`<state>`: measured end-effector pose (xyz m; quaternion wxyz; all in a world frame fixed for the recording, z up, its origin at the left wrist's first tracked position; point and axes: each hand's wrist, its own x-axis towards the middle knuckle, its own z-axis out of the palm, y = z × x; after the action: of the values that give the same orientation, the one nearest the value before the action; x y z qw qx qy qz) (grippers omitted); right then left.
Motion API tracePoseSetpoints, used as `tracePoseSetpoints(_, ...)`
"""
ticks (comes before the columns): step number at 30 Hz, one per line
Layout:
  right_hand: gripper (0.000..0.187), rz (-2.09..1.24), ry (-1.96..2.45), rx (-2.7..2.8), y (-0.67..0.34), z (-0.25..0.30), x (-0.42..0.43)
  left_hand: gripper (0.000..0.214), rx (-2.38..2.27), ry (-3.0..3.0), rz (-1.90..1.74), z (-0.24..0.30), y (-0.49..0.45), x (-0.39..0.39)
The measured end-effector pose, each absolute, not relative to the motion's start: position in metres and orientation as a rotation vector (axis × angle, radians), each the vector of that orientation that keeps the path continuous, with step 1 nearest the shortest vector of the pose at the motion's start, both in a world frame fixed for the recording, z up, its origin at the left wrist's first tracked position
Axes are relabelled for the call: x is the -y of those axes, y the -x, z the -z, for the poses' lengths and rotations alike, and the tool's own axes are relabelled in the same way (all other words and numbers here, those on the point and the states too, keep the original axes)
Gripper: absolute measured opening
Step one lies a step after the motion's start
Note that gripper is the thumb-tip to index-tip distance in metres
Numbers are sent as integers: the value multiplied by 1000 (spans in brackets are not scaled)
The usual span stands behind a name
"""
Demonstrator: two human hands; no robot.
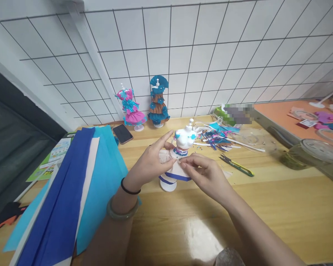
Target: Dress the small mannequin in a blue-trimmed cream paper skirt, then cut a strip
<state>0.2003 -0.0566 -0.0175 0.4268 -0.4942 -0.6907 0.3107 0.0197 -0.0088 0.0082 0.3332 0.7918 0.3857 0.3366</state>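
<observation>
A small white mannequin (185, 137) stands on the wooden table (266, 207), wearing a white paper skirt (175, 174) with a blue band. My left hand (150, 162) holds the skirt at the doll's waist from the left, fingers closed on the paper, index finger stretched toward the torso. My right hand (205, 173) pinches the skirt's top edge at the waist from the right.
Sheets of blue, teal and white paper (72, 199) lie at left, a phone (122, 133) behind them. Two dressed mannequins, pink (130, 109) and teal-brown (157, 103), stand by the tiled wall. Paper scraps (219, 138), scissors (235, 165) and a glass jar (313, 153) lie at right.
</observation>
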Motion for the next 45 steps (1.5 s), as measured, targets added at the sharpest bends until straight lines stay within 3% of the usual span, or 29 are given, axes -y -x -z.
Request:
tracePoseSetpoints(12,11,-612,1398,1836,-207,16,55,71,-953,-2062,-876,-3,-17,4)
tracePoseSetpoints(20,31,-972,1400,1784,-221,8,53,69,-987,-2035,-911,1,-12,-1)
tracePoseSetpoints(39,37,-1337,1290,1897,-244,-2,35,68,-989,-1986,-905,3,-10,-4)
tracePoseSetpoints(45,34,-1204,1390,1777,-215,-5,44,70,-1011,-2011,-903,-2,-15,3)
